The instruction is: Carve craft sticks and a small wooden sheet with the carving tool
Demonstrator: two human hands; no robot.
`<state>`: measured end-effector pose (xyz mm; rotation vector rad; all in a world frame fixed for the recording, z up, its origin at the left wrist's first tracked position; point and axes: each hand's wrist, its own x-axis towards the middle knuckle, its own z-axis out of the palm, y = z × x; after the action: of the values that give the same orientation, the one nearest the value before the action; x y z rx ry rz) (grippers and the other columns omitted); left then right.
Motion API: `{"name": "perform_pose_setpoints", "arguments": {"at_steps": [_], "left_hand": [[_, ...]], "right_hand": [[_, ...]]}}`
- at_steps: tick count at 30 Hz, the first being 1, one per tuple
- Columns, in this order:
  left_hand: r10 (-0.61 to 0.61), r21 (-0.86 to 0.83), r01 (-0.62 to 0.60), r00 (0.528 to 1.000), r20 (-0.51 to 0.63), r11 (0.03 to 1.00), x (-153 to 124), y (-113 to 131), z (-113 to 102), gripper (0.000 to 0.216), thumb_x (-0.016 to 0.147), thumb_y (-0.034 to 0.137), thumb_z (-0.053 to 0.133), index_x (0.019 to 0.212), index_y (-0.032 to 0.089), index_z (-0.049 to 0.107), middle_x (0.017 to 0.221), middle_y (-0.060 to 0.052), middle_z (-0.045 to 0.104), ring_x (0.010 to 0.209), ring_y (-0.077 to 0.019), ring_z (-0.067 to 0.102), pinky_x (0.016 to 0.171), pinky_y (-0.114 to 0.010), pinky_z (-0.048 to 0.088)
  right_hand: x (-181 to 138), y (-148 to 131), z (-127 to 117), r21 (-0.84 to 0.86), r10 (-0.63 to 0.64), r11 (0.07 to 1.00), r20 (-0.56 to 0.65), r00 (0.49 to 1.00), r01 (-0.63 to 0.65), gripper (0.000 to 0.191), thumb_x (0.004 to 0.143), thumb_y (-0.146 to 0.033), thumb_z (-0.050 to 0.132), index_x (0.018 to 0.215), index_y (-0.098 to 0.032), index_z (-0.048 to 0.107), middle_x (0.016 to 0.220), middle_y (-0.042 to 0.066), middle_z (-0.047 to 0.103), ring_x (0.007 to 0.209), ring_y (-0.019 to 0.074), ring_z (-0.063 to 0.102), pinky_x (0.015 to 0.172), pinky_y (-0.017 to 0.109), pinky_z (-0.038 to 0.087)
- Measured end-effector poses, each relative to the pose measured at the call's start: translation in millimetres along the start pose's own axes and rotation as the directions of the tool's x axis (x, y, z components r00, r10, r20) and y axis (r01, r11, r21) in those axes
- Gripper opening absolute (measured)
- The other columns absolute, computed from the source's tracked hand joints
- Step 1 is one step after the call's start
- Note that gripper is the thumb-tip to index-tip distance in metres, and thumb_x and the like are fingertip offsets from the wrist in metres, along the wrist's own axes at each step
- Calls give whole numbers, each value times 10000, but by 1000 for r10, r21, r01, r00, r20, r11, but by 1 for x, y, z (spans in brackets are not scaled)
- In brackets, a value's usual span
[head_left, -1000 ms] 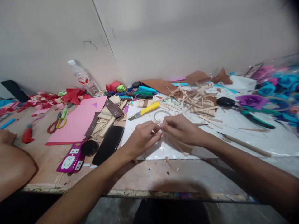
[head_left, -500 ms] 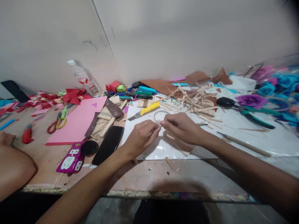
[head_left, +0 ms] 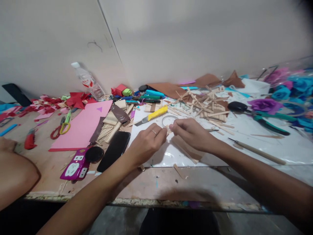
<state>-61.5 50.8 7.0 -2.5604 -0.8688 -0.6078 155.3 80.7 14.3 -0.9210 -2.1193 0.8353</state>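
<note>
My left hand (head_left: 146, 143) and my right hand (head_left: 192, 132) meet over a white sheet (head_left: 244, 143) on the worktable. Both are closed in a pinch, fingertips almost touching, on a small thin pale piece (head_left: 168, 130) that I cannot name. A ring shows on my left hand. A roll of clear tape (head_left: 168, 120) lies just behind my fingers. A yellow-handled utility knife (head_left: 151, 116) lies to its left. A pile of wooden craft sticks (head_left: 205, 106) sits behind my right hand.
A black phone (head_left: 113, 150), a purple power strip (head_left: 73, 168) and a black lid lie to the left. Pink paper (head_left: 80, 127), scissors (head_left: 60, 125), a plastic bottle (head_left: 88, 81), green pliers (head_left: 269, 122), an awl (head_left: 256, 151) and paper flowers (head_left: 286, 93) surround them. Another person's arm (head_left: 14, 173) rests at far left.
My two hands have shifted slightly up and away from me while staying pinched together. Nothing else on the table has moved.
</note>
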Motion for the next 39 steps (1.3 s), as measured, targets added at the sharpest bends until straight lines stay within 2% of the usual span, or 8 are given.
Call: {"name": "perform_pose_setpoints", "arguments": {"at_steps": [2, 5, 12, 19, 22, 27, 33, 39], "left_hand": [[21, 49, -22, 1000, 19, 999, 0, 1, -2, 187, 1041, 100, 458, 1117, 77, 626, 893, -122, 677, 867, -248, 631, 707, -352, 524], [-12, -3, 12, 1000, 8, 1000, 1, 3, -2, 193, 1039, 89, 438, 1020, 113, 629, 864, -106, 668, 827, -234, 628, 653, -323, 488], [-125, -220, 112, 991, -45, 969, 3, 1, 6, 176, 1063, 177, 480, 915, 166, 576, 778, -20, 653, 671, -136, 587, 623, -260, 451], [-133, -292, 111, 990, -55, 950, 2, -1, 8, 146, 1031, 165, 538, 893, 165, 584, 765, -23, 664, 675, -145, 611, 628, -261, 461], [-139, -282, 112, 987, -76, 953, 1, -2, 10, 100, 1014, 178, 583, 920, 150, 604, 804, -52, 686, 724, -169, 646, 662, -277, 501], [-149, -289, 105, 980, -134, 952, -1, -5, 8, 69, 1002, 174, 611, 1038, 124, 642, 909, -97, 723, 846, -199, 700, 760, -315, 574], [-188, -344, 135, 974, -126, 929, -1, -5, 8, 121, 1023, 163, 556, 944, 157, 647, 858, -70, 721, 812, -184, 684, 740, -305, 544], [-268, -443, 200, 959, -96, 874, -1, -1, 9, 55, 1025, 185, 591, 979, 168, 615, 832, -13, 703, 732, -130, 681, 676, -235, 517]], "right_hand": [[0, -2, 0, 13, 30, 999, 10, 1000, -30, 450, 1051, -395, 448, 646, -201, 412, 617, -41, 399, 589, 109, 381, 575, 271, 311], [0, 0, -1, -27, 25, 999, 24, 999, -25, 484, 1059, -405, 439, 622, -203, 378, 593, -46, 356, 561, 105, 343, 559, 281, 279], [0, 12, -2, -92, -197, 976, 29, 980, 199, 495, 1084, -449, 467, 664, -192, 425, 612, -44, 400, 577, 103, 368, 597, 281, 286], [0, 11, 3, 29, -68, 997, 40, 997, 67, 521, 1066, -477, 474, 639, -200, 366, 618, -49, 308, 578, 103, 302, 567, 283, 246], [0, 11, 5, 114, 9, 993, 40, 999, -13, 529, 1062, -511, 468, 643, -201, 377, 636, -43, 323, 598, 107, 314, 571, 277, 263], [1, 14, 6, 161, 52, 985, 67, 996, -62, 574, 1064, -576, 426, 631, -200, 407, 623, -39, 374, 588, 107, 357, 575, 267, 319], [1, 10, 4, 154, 60, 985, 81, 995, -72, 626, 1060, -626, 394, 613, -192, 451, 592, -30, 433, 575, 111, 402, 584, 272, 335], [-1, 10, 5, 109, 6, 994, 66, 998, -13, 543, 1041, -605, 469, 697, -185, 483, 666, -34, 407, 636, 117, 382, 608, 275, 309]]}}
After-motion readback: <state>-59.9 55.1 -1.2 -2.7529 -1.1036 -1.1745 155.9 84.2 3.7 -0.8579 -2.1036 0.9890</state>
